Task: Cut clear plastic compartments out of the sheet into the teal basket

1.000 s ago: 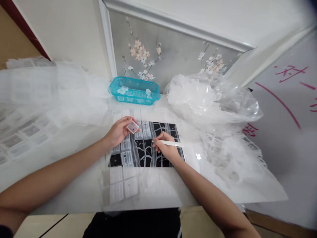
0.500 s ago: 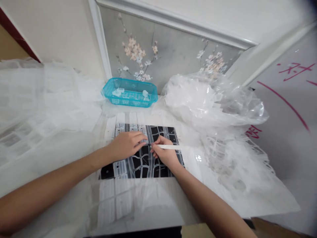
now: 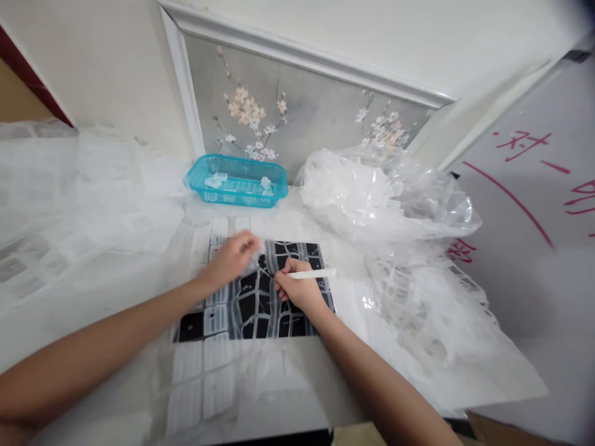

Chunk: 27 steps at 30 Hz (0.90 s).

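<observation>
My right hand (image 3: 299,287) is closed around a white pen-like tool (image 3: 318,273); its handle sticks out to the right and its tip is hidden by my fingers. It rests over a translucent plastic sheet with a grid of openings (image 3: 279,310), which lies on a black surface (image 3: 191,325). To the left, my left hand (image 3: 233,255) is raised a little above the sheet, blurred, with fingers curled together; what they hold, if anything, cannot be made out. Behind the hands stands a blue plastic basket (image 3: 237,198) with several small translucent pieces inside.
A clear plastic bag (image 3: 353,186) full of translucent material stands at the back right, with a heap of cut-out sheets (image 3: 427,316) before it. Stacked translucent sheets (image 3: 88,179) cover the left. A framed flower picture (image 3: 316,111) leans behind, and a whiteboard (image 3: 520,186) stands right.
My left hand has lifted off the sheet and moved back and left, its fingers curling in. The right hand stays at about the same spot with the tool. The view has shifted slightly.
</observation>
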### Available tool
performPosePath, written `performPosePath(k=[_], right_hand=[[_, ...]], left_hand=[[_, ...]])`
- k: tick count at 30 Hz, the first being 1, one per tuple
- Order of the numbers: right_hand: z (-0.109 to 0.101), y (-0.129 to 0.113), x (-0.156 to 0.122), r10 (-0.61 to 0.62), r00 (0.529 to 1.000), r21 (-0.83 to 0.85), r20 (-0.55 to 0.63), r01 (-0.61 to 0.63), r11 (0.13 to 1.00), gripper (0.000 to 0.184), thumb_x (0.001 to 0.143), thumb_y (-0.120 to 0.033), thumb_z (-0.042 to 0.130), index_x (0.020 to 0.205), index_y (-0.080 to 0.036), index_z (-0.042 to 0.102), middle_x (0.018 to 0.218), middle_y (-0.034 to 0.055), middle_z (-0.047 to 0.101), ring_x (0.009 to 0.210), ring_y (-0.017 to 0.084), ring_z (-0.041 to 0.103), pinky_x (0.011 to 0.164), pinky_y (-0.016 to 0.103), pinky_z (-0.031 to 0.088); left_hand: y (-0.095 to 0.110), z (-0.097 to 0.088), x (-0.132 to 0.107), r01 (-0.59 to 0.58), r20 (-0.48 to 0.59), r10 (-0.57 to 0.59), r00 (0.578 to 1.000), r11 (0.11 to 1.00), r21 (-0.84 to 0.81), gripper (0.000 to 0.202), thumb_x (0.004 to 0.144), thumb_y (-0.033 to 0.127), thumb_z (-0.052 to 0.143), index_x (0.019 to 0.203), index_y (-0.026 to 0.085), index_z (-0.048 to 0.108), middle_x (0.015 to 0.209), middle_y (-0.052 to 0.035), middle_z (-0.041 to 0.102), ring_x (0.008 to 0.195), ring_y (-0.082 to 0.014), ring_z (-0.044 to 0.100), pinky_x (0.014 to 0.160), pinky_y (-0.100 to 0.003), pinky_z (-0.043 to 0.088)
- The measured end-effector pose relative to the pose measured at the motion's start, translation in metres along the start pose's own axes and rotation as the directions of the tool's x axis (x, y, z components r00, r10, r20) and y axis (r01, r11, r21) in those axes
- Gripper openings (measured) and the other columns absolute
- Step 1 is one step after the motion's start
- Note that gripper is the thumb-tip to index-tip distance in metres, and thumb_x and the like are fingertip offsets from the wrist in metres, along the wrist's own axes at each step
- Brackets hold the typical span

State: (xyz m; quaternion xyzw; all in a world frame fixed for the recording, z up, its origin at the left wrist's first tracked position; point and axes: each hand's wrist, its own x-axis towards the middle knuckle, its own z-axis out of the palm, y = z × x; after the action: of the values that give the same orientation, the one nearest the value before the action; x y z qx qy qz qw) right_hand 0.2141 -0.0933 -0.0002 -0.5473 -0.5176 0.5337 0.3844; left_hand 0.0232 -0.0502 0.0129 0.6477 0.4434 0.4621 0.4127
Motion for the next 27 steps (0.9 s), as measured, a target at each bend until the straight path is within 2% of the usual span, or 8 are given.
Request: performPosePath(k=[3, 5, 7, 11, 16, 19, 22, 27], right_hand=[[0.0, 0.004, -0.002, -0.01, 1.0, 0.003, -0.011, 0.011, 1.0, 0.019, 0.071, -0.021, 0.058, 0.066, -0.024, 0.04, 0.05, -0.0061, 0.059, 0.037, 0.011, 0.051, 0.033, 0.02, 0.039], [-0.002, 0.006, -0.007, -0.071, 0.997, -0.036, -0.02, 0.07, 0.997, 0.019, 0.074, -0.023, 0.058, 0.066, -0.024, 0.041, 0.053, -0.0049, 0.06, 0.039, 0.011, 0.051, 0.035, 0.02, 0.038], [-0.004, 0.006, -0.014, -0.154, 0.988, -0.078, -0.035, 0.151, 0.986, 0.02, 0.077, -0.026, 0.059, 0.066, -0.023, 0.043, 0.057, -0.0034, 0.062, 0.041, 0.01, 0.05, 0.037, 0.021, 0.038], [-0.004, -0.005, -0.021, -0.266, 0.962, -0.055, -0.065, 0.262, 0.963, 0.023, 0.081, -0.031, 0.062, 0.068, -0.023, 0.045, 0.059, -0.0022, 0.063, 0.043, 0.01, 0.05, 0.042, 0.022, 0.039], [0.012, -0.016, -0.001, -0.166, 0.983, 0.031, 0.072, 0.164, 0.986, 0.021, 0.076, -0.024, 0.06, 0.067, -0.023, 0.041, 0.051, -0.0049, 0.06, 0.036, 0.009, 0.046, 0.037, 0.02, 0.034], [0.02, -0.011, 0.008, -0.153, 0.983, 0.004, 0.1, 0.153, 0.988, 0.019, 0.072, -0.019, 0.059, 0.065, -0.023, 0.042, 0.047, -0.0061, 0.057, 0.037, 0.009, 0.049, 0.037, 0.019, 0.034], [0.021, -0.006, 0.009, -0.157, 0.98, -0.016, 0.125, 0.16, 0.987, 0.017, 0.073, -0.021, 0.059, 0.066, -0.022, 0.043, 0.049, -0.0062, 0.057, 0.039, 0.009, 0.051, 0.038, 0.018, 0.036], [0.017, -0.006, 0.004, -0.152, 0.974, -0.033, 0.167, 0.16, 0.987, 0.016, 0.076, -0.023, 0.059, 0.068, -0.022, 0.045, 0.053, -0.0059, 0.059, 0.042, 0.01, 0.053, 0.04, 0.019, 0.039]], left_hand=[[-0.003, -0.018, 0.008, 0.105, -0.279, -0.274, 0.92, 0.86, -0.499, 0.018, 0.087, 0.032, 0.058, 0.079, 0.018, 0.05, 0.065, 0.0033, 0.046, 0.048, -0.0074, 0.043, 0.045, -0.02, 0.036], [0.0, -0.03, 0.007, 0.101, -0.262, -0.385, 0.885, 0.707, -0.7, 0.016, 0.085, 0.029, 0.061, 0.081, 0.018, 0.051, 0.069, 0.0036, 0.048, 0.048, -0.0062, 0.045, 0.043, -0.019, 0.035], [0.004, -0.038, 0.001, 0.134, -0.18, -0.407, 0.896, 0.633, -0.763, 0.016, 0.082, 0.028, 0.067, 0.084, 0.017, 0.055, 0.075, 0.003, 0.052, 0.052, -0.007, 0.05, 0.041, -0.019, 0.036], [0.007, -0.039, -0.012, 0.211, -0.141, -0.396, 0.907, 0.718, -0.663, 0.023, 0.077, 0.035, 0.075, 0.088, 0.019, 0.061, 0.089, 0.0015, 0.059, 0.065, -0.009, 0.056, 0.045, -0.017, 0.04], [0.009, -0.028, -0.018, 0.208, -0.158, -0.308, 0.938, 0.865, -0.456, 0.033, 0.084, 0.052, 0.065, 0.099, 0.022, 0.063, 0.12, -0.004, 0.061, 0.062, -0.0089, 0.051, 0.044, -0.019, 0.038], [0.01, -0.024, -0.026, 0.195, -0.095, -0.231, 0.968, 0.936, -0.293, 0.041, 0.09, 0.058, 0.051, 0.094, 0.019, 0.063, 0.097, -0.005, 0.065, 0.057, -0.0105, 0.05, 0.043, -0.021, 0.035], [0.014, -0.024, -0.033, 0.161, 0.041, -0.158, 0.987, 0.983, -0.085, 0.046, 0.093, 0.055, 0.048, 0.069, 0.016, 0.054, 0.063, 0.0011, 0.05, 0.051, -0.0093, 0.042, 0.047, -0.022, 0.034], [0.021, -0.022, -0.035, 0.04, 0.123, -0.063, 0.99, 0.982, 0.183, 0.036, 0.09, 0.045, 0.057, 0.07, 0.015, 0.055, 0.065, 0.0028, 0.049, 0.062, -0.0108, 0.046, 0.06, -0.023, 0.036]])
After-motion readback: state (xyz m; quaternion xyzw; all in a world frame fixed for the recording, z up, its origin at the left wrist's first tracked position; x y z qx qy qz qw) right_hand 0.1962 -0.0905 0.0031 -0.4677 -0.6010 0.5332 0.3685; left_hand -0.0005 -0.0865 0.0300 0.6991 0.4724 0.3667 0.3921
